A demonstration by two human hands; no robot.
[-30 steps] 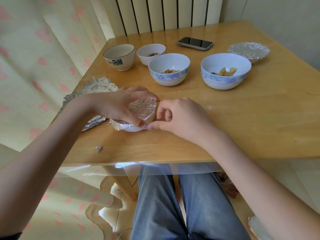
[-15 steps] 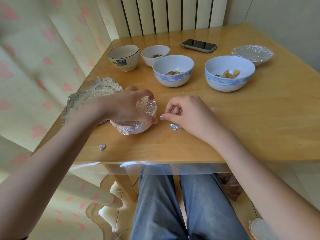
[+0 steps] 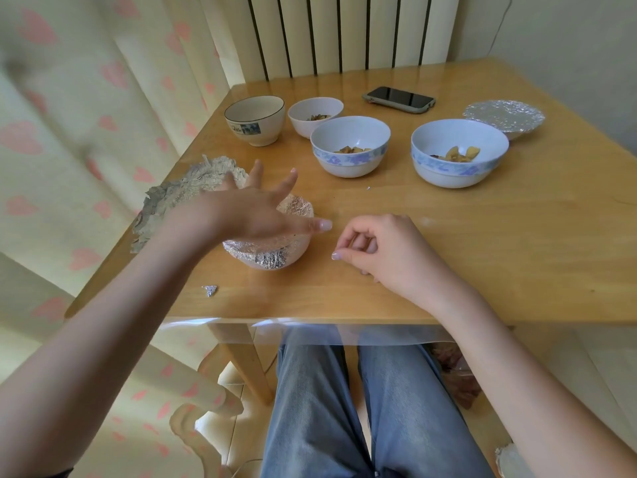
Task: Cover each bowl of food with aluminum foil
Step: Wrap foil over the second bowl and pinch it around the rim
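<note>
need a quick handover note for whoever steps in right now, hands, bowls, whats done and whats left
Left hand: open, fingers spread over the near foil-covered bowl.
Right hand: fingers curled, seemingly holding nothing.
Done: near bowl and far-right covered bowl.
Left: two blue-rimmed bowls and small white bowl hold food, uncovered; cream bowl, contents hidden.
Crumpled foil sheet at the table's left edge.

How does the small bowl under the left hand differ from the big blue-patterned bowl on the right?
The near bowl is foil-covered; the blue-patterned bowl is open, food showing. The near bowl is small and plain white; the patterned bowl is larger with a blue floral band. Both stand upright on the table.
</note>
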